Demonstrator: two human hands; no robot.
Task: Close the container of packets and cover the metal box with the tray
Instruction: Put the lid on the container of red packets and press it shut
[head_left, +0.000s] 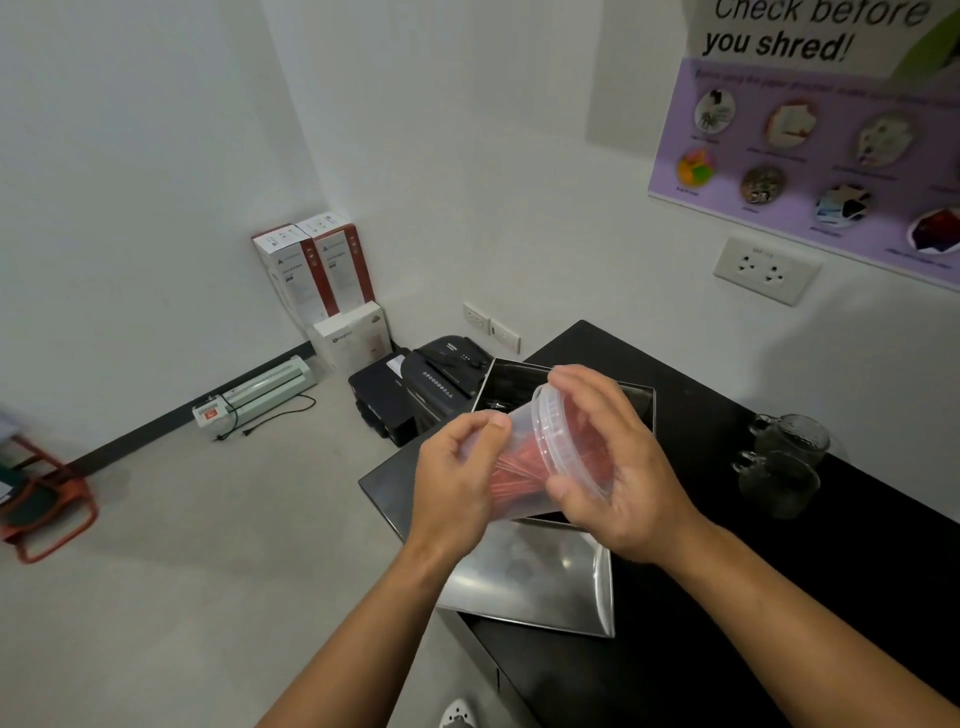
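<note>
A person holds a clear tub (524, 457) of red packets (519, 462) on its side in the air above the counter's (727, 597) left edge, over an open metal box (566, 384). The left hand (457, 478) cups the tub's base, its grip curled round the plastic with the thumb pressed on top; the right hand (623, 467) spreads over the lid (563, 441), fingers arched across the rim and thumb hooked underneath, pressing it home. Both forearms rise from the bottom of the frame and converge on the tub, wrists bent inward. The lid appears seated on the rim, though whether it has snapped shut all round cannot be told. The risk, as it looks from here: with the tub tipped sideways, an uneven push could leave one edge unsealed and let packets slide out into the box or to the floor (208, 519), and too hard a squeeze on the thin wall could pop the lid off. The steel tray (540, 582) lies nearer the front edge, just beside the box, not yet covering it. Two glass mugs (784, 457) stand toward the counter's right side.
</note>
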